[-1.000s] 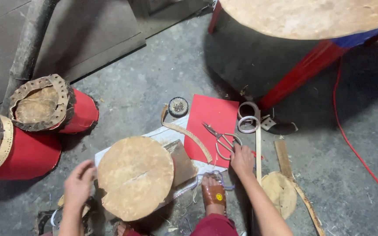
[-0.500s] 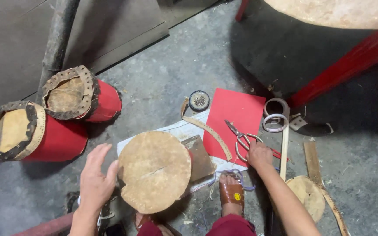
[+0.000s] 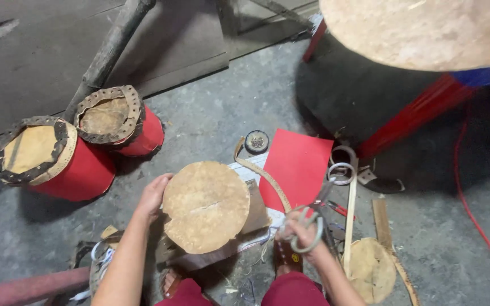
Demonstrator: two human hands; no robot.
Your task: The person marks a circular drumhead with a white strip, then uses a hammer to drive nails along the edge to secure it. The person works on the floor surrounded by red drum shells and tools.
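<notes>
Head cam: scissors in one hand, loose drum skin under the other

Head view looks straight down at a small drum between the person's knees, its pale hide top facing up. Left hand is pressed flat against the drum's left rim, fingers spread, not really gripping anything. Right hand is closed around the loop handles of a pair of scissors, lifted just off the red sheet and pointing away from the drum.

What I'd worry about: the hide looks unevenly seated, with a crease across it, so one palm on the side may not stop it sliding if the blades push in. A slip there probably gouges the skin. Also a leather strip curls right beside the drum, and loose rings and a wooden stick crowd the scissor hand, so snagging seems likely. Two red drums sit well apart on the left.
</notes>
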